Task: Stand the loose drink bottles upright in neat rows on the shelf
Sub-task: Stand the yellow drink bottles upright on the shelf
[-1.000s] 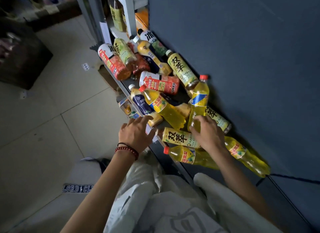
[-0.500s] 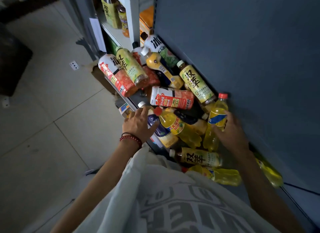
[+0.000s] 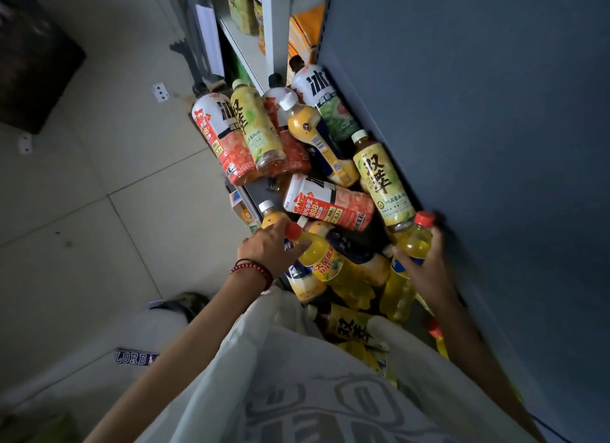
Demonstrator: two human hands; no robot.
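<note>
Several drink bottles lie jumbled on the low dark shelf (image 3: 257, 195). My right hand (image 3: 425, 271) grips an upright yellow bottle with a red cap and blue label (image 3: 414, 241), close to the blue back panel. My left hand (image 3: 270, 249) closes around the neck of a lying yellow bottle with a red cap (image 3: 325, 264), just below the cap. Beyond it lie a red-labelled tea bottle (image 3: 330, 203), a green-tea bottle (image 3: 383, 178) and an orange juice bottle (image 3: 317, 139). More bottles lie partly hidden under my shirt.
The blue back panel (image 3: 478, 145) rises right of the shelf. A white shelf upright (image 3: 275, 26) with standing bottles behind it is at the far end. Grey tiled floor (image 3: 115, 195) spreads to the left; my knee is at the bottom left.
My right hand has carried the upright yellow bottle farther back toward the blue panel. My left hand has reached from the shelf edge onto the lying yellow bottle's neck.
</note>
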